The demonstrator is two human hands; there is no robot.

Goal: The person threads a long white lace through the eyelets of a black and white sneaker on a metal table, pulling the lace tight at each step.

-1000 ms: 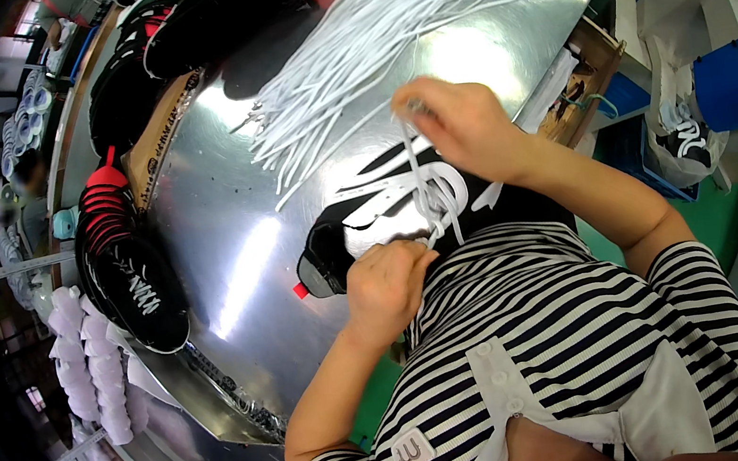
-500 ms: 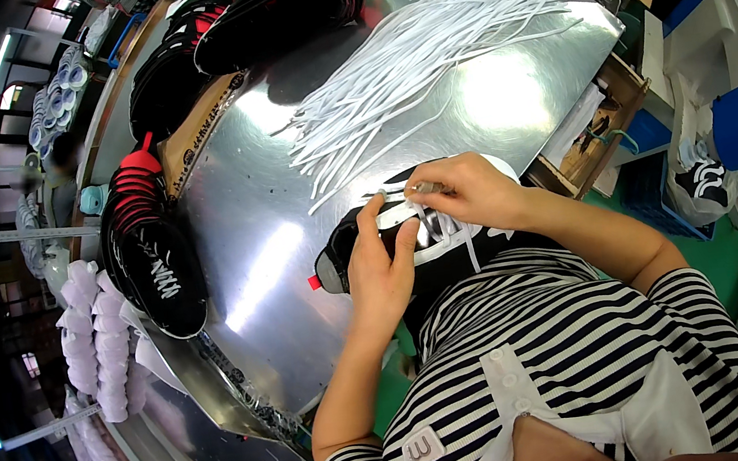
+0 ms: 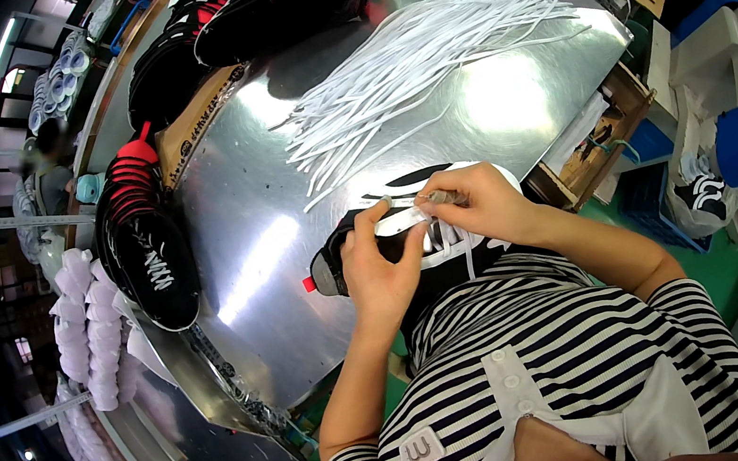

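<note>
A black-and-white sneaker (image 3: 483, 256) with a red heel tab lies at the table's near edge, its heel toward the left. White lace (image 3: 471, 263) is threaded through part of its front, with a loose end hanging over the near side. My left hand (image 3: 380, 265) grips the white eyelet strip between thumb and forefinger. My right hand (image 3: 491, 203) pinches a small, slim metallic tool (image 3: 448, 198) over the eyelets; its exact kind is unclear. The tool's tip is close to the left fingertips, and the fingers partly hide the lacing there.
Beyond the sneaker, a bundle of loose white laces (image 3: 439, 58) lies on the shiny metal table (image 3: 230, 194). Black-and-red shoes (image 3: 147, 245) stand along the left and far edges. At right are a wooden drawer (image 3: 608, 137) and a blue crate (image 3: 666, 205). A person (image 3: 51, 178) is far left.
The right hand and tool have shifted slightly nearer me along the eyelets. My left hand keeps its grip on the strip. The view has tilted slightly.
</note>
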